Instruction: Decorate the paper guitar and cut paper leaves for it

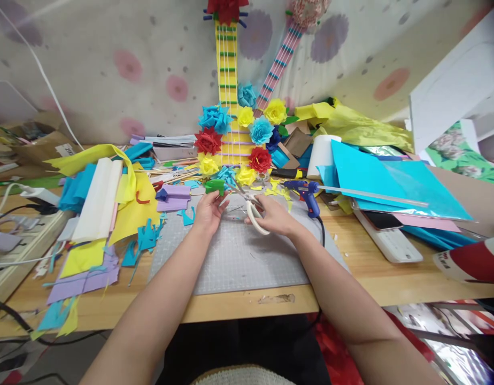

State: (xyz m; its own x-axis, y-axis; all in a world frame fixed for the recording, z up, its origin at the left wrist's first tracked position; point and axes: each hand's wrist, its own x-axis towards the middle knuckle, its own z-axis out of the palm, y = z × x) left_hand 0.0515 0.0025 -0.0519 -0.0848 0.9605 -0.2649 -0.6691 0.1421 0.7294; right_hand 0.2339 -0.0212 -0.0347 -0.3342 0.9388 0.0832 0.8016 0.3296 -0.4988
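My left hand [209, 215] pinches a small piece of green crepe paper [215, 186] over the back of the grey cutting mat [247, 267]. In my right hand [273, 215] is a pair of scissors [253, 211] with white handles, its blades pointing up and left toward the green paper. Whether the blades touch the paper I cannot tell. Just behind my hands stands a yellow paper guitar [228, 69] with strings, its body covered in blue, red and yellow paper flowers. A pink paper guitar [281, 61] leans behind it.
Right of my hands lies a blue glue gun [307, 195] with its cord. Blue paper sheets [383, 176], a phone [377, 219] and a red-and-white cup [473, 259] are farther right. Yellow paper [137, 208], blue scraps [146, 235] and a power strip [26, 246] lie left.
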